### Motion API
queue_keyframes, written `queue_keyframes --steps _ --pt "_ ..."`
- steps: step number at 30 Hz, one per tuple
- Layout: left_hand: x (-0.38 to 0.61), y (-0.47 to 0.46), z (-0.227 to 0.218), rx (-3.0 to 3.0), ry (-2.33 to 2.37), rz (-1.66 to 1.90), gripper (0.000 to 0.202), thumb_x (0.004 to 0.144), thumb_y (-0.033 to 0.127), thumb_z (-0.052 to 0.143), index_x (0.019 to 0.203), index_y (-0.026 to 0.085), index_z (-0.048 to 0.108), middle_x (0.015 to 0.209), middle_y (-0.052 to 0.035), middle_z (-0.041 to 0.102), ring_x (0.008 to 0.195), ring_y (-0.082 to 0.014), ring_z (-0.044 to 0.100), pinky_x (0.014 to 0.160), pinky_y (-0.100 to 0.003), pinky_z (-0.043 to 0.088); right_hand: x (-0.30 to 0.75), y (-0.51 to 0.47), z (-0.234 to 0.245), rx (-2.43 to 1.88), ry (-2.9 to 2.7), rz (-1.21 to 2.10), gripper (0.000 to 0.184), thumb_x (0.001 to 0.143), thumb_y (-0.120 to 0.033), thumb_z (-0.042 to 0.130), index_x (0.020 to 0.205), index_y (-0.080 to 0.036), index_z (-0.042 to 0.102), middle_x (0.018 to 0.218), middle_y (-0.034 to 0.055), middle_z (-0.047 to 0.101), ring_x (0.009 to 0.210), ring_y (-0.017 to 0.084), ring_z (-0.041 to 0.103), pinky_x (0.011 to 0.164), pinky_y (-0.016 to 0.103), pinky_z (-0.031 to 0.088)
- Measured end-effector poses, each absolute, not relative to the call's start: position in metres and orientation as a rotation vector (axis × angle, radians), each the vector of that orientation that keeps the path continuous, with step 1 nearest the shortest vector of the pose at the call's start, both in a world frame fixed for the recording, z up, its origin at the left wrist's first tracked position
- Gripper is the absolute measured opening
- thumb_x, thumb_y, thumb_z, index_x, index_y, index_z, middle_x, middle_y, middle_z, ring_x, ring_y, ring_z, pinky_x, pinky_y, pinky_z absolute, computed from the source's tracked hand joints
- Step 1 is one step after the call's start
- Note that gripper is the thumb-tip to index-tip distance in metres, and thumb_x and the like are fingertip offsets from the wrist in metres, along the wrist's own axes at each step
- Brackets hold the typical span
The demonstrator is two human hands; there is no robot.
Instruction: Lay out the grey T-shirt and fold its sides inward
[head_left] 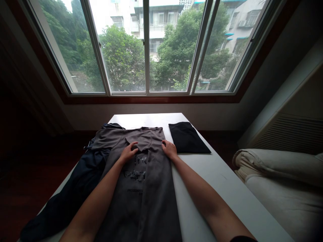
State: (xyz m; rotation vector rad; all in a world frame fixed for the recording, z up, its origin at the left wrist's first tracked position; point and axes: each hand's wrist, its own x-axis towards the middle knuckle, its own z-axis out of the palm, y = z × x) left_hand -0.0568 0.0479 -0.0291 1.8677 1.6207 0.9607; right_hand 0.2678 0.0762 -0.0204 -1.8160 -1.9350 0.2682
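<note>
facing the window [146, 50] across a white table [217, 176], left fingers [132, 145] spread on gray cloth [157, 171], right fingers' [165, 143] grip unclear.

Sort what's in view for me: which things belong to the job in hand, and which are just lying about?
In the job:
- grey shirt, partly folded over
- left hand and right hand, at the shirt
- white table, underneath

Apparently just lying about:
- dark blue garment, left
- folded black cloth, right, untouched
</note>
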Motion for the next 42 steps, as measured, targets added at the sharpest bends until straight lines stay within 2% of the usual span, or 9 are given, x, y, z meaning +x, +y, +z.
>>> queue_keyframes --steps 5,10,15,19,24,28,33,38,42 --pt "-0.056 0.044 -0.026 1.861 1.730 0.982 0.033 0.095 0.040 0.056 0.107 0.024 0.083 0.098 -0.0040 0.081 0.091 -0.0238 0.072 0.085 -0.032 0.053 0.268 0.076 -0.022 -1.800 -1.941 0.253 0.030 0.105 -0.030 0.056 0.131 -0.025 0.071 0.127 0.0055 0.078 0.117 0.022 0.072 0.102 0.028 0.048" --pt "-0.056 0.039 -0.021 1.830 2.013 0.921 0.029 0.097 0.038 0.057 0.106 0.025 0.082 0.088 -0.0051 0.079 0.085 -0.0250 0.072 0.080 -0.033 0.049 0.268 0.076 -0.021 -1.816 -1.943 0.261 0.030 0.105 -0.029 0.056 0.130 -0.026 0.072 0.127 0.0060 0.078 0.118 0.021 0.071 0.102 0.028 0.048" --pt "-0.052 0.030 -0.009 1.930 2.234 0.867 0.027 0.100 0.034 0.054 0.107 0.025 0.079 0.093 -0.0084 0.077 0.101 -0.0311 0.070 0.097 -0.042 0.047 0.268 0.077 -0.022 -1.812 -1.939 0.263 0.030 0.105 -0.029 0.057 0.129 -0.026 0.072 0.125 0.0060 0.078 0.117 0.021 0.072 0.101 0.028 0.048" --pt "-0.041 0.024 -0.003 2.224 2.086 0.892 0.032 0.103 0.035 0.052 0.124 0.027 0.075 0.127 -0.0109 0.073 0.131 -0.0321 0.058 0.116 -0.045 0.041 0.268 0.078 -0.023 -1.808 -1.937 0.260 0.029 0.104 -0.030 0.057 0.128 -0.026 0.073 0.125 0.0060 0.079 0.117 0.021 0.072 0.101 0.028 0.048" --pt "-0.024 0.023 -0.021 2.493 1.639 0.559 0.057 0.103 0.049 0.059 0.158 0.033 0.054 0.169 -0.0055 0.045 0.160 -0.0314 0.030 0.132 -0.050 0.022 0.269 0.078 -0.025 -1.803 -1.937 0.259 0.029 0.105 -0.031 0.057 0.128 -0.026 0.073 0.126 0.0054 0.078 0.118 0.021 0.071 0.103 0.028 0.048" --pt "-0.027 0.027 -0.035 2.322 1.761 0.379 0.056 0.106 0.056 0.049 0.158 0.037 0.053 0.173 -0.0067 0.040 0.162 -0.0360 0.029 0.130 -0.061 0.019 0.269 0.079 -0.026 -1.795 -1.938 0.243 0.028 0.105 -0.029 0.055 0.127 -0.026 0.073 0.124 0.0046 0.079 0.116 0.021 0.072 0.101 0.028 0.048" --pt "-0.034 0.026 -0.024 2.194 2.182 0.510 0.061 0.105 0.055 0.050 0.155 0.021 0.058 0.170 -0.0191 0.042 0.163 -0.0435 0.022 0.131 -0.067 0.011 0.269 0.081 -0.027 -1.814 -1.935 0.245 0.029 0.105 -0.027 0.055 0.128 -0.026 0.073 0.125 0.0053 0.078 0.116 0.021 0.071 0.102 0.029 0.048" --pt "-0.017 0.018 -0.019 2.585 1.777 0.551 0.063 0.107 0.052 0.047 0.165 0.027 0.043 0.176 -0.0090 0.034 0.164 -0.0312 0.025 0.135 -0.054 0.017 0.269 0.081 -0.028 -1.803 -1.945 0.250 0.030 0.105 -0.027 0.055 0.130 -0.026 0.072 0.126 0.0064 0.078 0.117 0.022 0.071 0.102 0.029 0.047" --pt "-0.014 0.020 -0.031 2.535 1.675 0.259 0.064 0.108 0.059 0.044 0.165 0.031 0.043 0.175 -0.0064 0.036 0.163 -0.0324 0.029 0.132 -0.057 0.023 0.269 0.080 -0.028 -1.803 -1.952 0.240 0.030 0.106 -0.028 0.053 0.129 -0.025 0.072 0.125 0.0067 0.078 0.117 0.023 0.071 0.101 0.029 0.047"
